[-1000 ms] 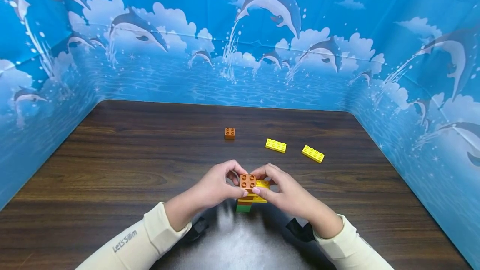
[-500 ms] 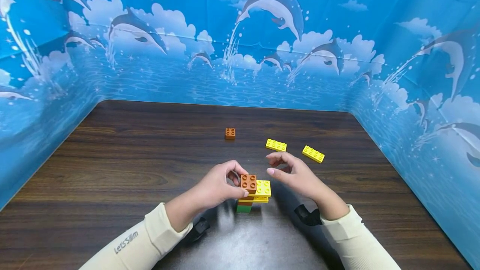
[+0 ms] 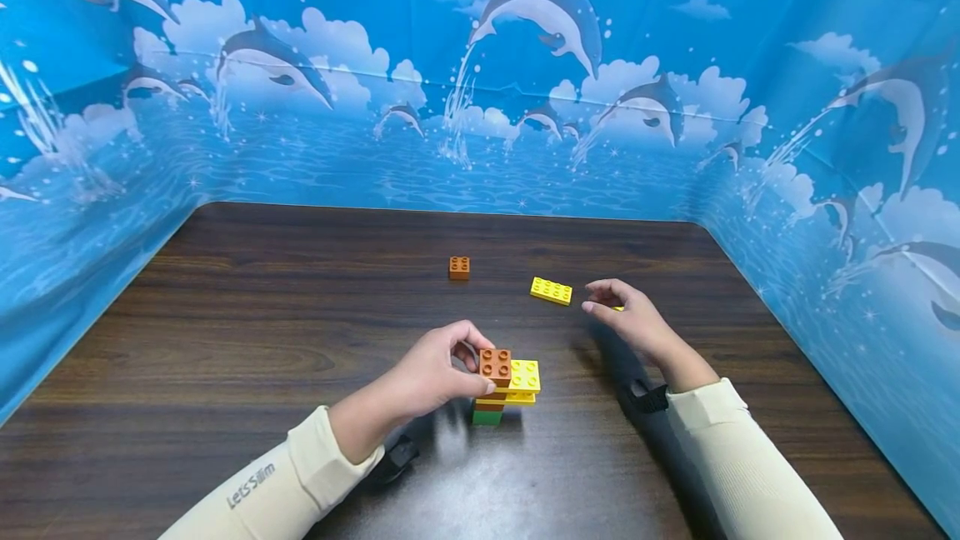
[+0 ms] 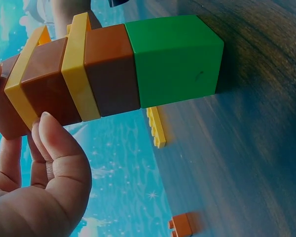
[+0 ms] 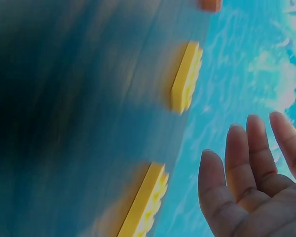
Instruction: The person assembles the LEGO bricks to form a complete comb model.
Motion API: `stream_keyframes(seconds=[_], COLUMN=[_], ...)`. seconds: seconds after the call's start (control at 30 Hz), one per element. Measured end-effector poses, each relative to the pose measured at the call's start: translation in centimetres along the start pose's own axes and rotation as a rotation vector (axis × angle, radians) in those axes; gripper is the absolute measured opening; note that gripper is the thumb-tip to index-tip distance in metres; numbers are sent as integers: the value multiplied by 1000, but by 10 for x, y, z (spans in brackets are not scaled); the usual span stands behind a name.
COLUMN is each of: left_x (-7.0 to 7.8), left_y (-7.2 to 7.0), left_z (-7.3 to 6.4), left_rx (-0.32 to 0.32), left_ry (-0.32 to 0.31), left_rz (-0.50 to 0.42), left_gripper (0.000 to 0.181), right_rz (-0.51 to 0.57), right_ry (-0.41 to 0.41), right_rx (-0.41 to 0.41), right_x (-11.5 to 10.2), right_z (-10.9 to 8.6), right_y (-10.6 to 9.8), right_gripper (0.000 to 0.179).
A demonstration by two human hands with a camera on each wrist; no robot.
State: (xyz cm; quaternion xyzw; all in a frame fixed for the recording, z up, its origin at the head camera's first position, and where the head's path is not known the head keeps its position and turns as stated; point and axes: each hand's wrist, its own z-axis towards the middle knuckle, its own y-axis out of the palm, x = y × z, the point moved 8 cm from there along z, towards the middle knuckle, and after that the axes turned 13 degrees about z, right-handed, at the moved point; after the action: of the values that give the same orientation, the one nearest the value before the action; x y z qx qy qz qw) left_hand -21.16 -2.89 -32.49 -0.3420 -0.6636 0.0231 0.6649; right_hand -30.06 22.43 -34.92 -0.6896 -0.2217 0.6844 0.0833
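A stacked tower of toy building bricks (image 3: 489, 398) stands on the table near me: a green block (image 4: 177, 61) at the base, then brown bricks alternating with flat yellow plates that jut out to the right. My left hand (image 3: 435, 367) holds its upper part between thumb and fingers, around the top brown brick (image 3: 496, 365). My right hand (image 3: 637, 322) hovers above the right-hand loose yellow brick (image 5: 144, 205), fingers extended and holding nothing. That brick is mostly hidden by the hand in the head view. Left of it lies another loose yellow brick (image 3: 551, 291).
A single brown brick (image 3: 460, 267) lies farther back on the dark wooden table (image 3: 300, 298). A blue dolphin-print curtain (image 3: 337, 148) closes off the back and both sides of the table.
My right hand has let go of the tower and moved right and away from me, over the right-hand yellow brick. The left hand and the tower have stayed in place.
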Motion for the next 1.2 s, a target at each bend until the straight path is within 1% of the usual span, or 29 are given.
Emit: stream_keyframes(seconds=[0.13,0.3,0.43,0.67,0.93,1.2], left_x=[-1,-2,-2,-3,-4,-3], left_y=[0,0,0,1,3,3], left_z=[0,0,0,1,2,1], left_rx=[3,6,13,16,10,5], left_ry=[-5,-9,-9,-1,5,13], left_rz=[-3,-1,5,5,1,-8], left_gripper=[34,33,33,33,33,34], right_rz=[0,-34,-55,-84,-143,-173], right_ry=[43,98,123,166,204,258], right_rx=[12,50,57,72,90,62], right_x=[9,19,27,44,56,66], right_z=[8,14,17,20,26,28], right_y=[-14,-31,-40,-50,-57,-59], right_gripper=[50,50,50,50,49,54])
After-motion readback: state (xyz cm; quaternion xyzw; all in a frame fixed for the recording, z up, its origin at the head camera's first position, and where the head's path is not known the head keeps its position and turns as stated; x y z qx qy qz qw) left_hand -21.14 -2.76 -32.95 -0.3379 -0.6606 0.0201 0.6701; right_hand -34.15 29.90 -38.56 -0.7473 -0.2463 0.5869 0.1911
